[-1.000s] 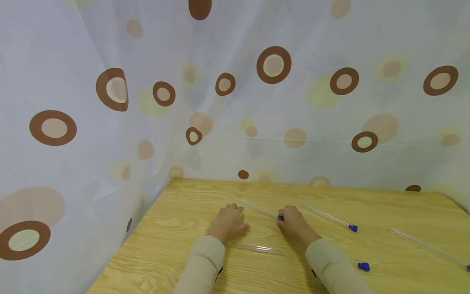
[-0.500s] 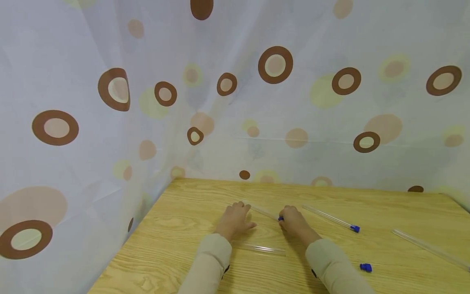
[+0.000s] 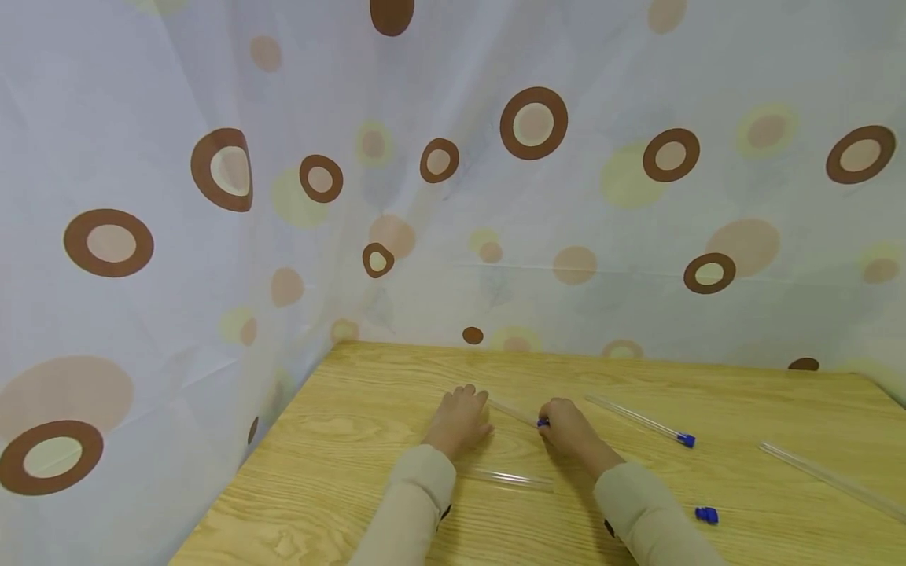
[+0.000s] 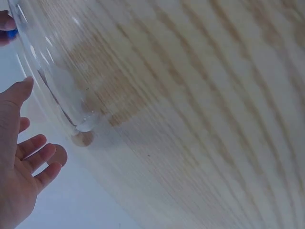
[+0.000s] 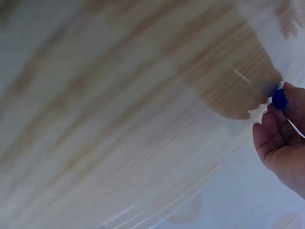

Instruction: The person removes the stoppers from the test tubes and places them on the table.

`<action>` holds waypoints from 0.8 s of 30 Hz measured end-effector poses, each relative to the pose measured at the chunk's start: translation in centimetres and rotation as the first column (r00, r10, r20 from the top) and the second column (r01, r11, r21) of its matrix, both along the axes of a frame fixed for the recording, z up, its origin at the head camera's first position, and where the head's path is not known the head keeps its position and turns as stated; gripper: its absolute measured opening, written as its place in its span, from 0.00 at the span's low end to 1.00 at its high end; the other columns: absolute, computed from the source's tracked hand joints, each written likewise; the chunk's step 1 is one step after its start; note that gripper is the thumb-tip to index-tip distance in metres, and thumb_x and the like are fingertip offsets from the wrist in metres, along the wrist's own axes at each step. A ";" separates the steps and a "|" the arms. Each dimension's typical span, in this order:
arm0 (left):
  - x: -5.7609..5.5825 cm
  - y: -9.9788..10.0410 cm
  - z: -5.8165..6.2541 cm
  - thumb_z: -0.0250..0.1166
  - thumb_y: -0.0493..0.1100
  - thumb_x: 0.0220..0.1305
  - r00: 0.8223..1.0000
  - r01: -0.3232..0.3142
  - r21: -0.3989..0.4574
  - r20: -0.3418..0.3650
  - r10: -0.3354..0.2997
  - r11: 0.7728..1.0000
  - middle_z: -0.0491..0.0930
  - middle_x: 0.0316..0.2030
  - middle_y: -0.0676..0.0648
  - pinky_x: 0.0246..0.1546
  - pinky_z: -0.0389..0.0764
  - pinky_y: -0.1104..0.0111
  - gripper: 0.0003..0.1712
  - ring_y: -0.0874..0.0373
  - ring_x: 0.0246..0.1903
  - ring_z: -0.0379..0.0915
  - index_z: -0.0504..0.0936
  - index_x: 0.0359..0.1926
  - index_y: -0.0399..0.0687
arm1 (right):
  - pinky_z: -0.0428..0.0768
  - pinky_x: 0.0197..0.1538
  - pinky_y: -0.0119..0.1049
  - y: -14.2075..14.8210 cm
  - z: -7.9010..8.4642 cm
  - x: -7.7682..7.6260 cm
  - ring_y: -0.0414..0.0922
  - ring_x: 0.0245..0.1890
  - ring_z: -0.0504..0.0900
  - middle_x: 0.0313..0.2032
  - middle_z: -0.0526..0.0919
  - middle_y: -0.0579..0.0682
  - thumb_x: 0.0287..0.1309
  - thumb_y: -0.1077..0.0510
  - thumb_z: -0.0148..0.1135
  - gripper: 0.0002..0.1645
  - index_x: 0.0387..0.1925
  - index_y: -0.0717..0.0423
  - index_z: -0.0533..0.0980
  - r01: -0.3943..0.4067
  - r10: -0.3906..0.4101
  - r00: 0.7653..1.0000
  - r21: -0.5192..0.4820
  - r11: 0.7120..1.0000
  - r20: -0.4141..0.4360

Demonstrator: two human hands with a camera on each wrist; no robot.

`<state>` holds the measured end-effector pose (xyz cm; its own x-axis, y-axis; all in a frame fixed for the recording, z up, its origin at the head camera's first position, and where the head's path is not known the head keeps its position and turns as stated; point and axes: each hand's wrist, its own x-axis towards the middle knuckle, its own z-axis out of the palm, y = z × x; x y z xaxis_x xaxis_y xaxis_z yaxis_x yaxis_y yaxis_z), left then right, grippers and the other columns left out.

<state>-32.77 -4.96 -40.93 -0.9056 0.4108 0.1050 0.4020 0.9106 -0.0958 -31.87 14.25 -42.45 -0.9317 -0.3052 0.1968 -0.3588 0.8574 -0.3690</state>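
Note:
My right hand [image 3: 566,428] pinches a blue cap [image 5: 279,99] between thumb and fingertips, at the near right end of a clear plastic tube [image 3: 513,410]. That tube slants away to the left across the wooden table [image 3: 340,472]. At its far end is my left hand [image 3: 456,423], fingers loosely spread and its fingertips overlapping the tube in the head view. The left wrist view shows this hand's thumb [image 4: 21,90] apart from the relaxed fingers. A second clear tube [image 3: 510,478] lies crosswise in front of both hands, its left end partly behind the left forearm.
Right of my right hand lies a clear tube [image 3: 633,417] with a blue cap [image 3: 686,440] on its near end. A loose blue cap [image 3: 706,515] sits closer to me. Another clear tube [image 3: 831,478] lies at the far right. A dotted curtain [image 3: 538,299] borders the table's back and left.
My left hand has moved to the right along the tube, closer to my right hand. The right hand stays at the blue cap, almost still.

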 end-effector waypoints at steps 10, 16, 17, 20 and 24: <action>-0.2 0.4 -0.3 0.62 0.56 0.60 1.000 -0.008 -0.007 0.028 0.008 1.000 0.74 0.54 0.46 0.55 0.75 0.63 0.29 0.52 0.54 0.71 0.71 0.59 0.48 | 0.79 0.32 0.38 1.1 -1.4 -1.3 0.46 0.28 0.75 0.26 0.77 0.53 0.52 0.68 0.64 0.02 0.27 0.66 0.79 -0.067 0.067 0.998 -0.047 0.997 0.016; -0.1 0.5 -0.3 0.63 0.54 0.60 0.999 -0.020 -0.012 0.037 0.020 1.000 0.75 0.51 0.47 0.55 0.76 0.63 0.26 0.53 0.52 0.72 0.74 0.56 0.48 | 0.77 0.30 0.35 1.8 -2.7 -2.4 0.44 0.27 0.74 0.26 0.76 0.51 0.53 0.64 0.64 0.05 0.27 0.64 0.80 -0.121 0.119 0.992 -0.056 0.991 -0.033; -0.1 0.6 -0.3 0.63 0.54 0.59 0.999 -0.021 -0.014 0.036 0.022 1.000 0.76 0.50 0.47 0.54 0.76 0.64 0.26 0.53 0.51 0.72 0.75 0.56 0.48 | 0.78 0.31 0.35 1.7 -2.4 -2.1 0.44 0.28 0.75 0.26 0.76 0.52 0.52 0.64 0.65 0.05 0.27 0.65 0.80 -0.114 0.113 0.993 -0.062 0.992 -0.025; 0.0 0.7 -0.2 0.63 0.54 0.59 0.999 -0.020 -0.021 0.025 0.020 1.000 0.77 0.47 0.47 0.51 0.78 0.64 0.24 0.53 0.49 0.74 0.76 0.53 0.48 | 0.79 0.32 0.37 1.0 -0.6 -0.6 0.45 0.28 0.75 0.26 0.77 0.52 0.50 0.67 0.65 0.03 0.26 0.67 0.79 -0.070 0.071 0.997 -0.064 0.996 0.020; 0.0 0.8 -0.3 0.63 0.53 0.60 1.000 -0.017 -0.027 0.025 0.017 1.000 0.79 0.43 0.47 0.47 0.79 0.65 0.21 0.54 0.45 0.75 0.77 0.50 0.48 | 0.77 0.30 0.35 0.8 0.2 0.3 0.42 0.27 0.74 0.25 0.76 0.51 0.51 0.69 0.63 0.03 0.24 0.65 0.78 -0.067 0.069 0.997 -0.051 0.996 0.029</action>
<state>-32.72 -4.17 -41.22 -0.9147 0.3979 0.0710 0.3892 0.9145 -0.1101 -31.58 15.02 -42.21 -0.9151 -0.3582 0.1852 -0.4033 0.8115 -0.4228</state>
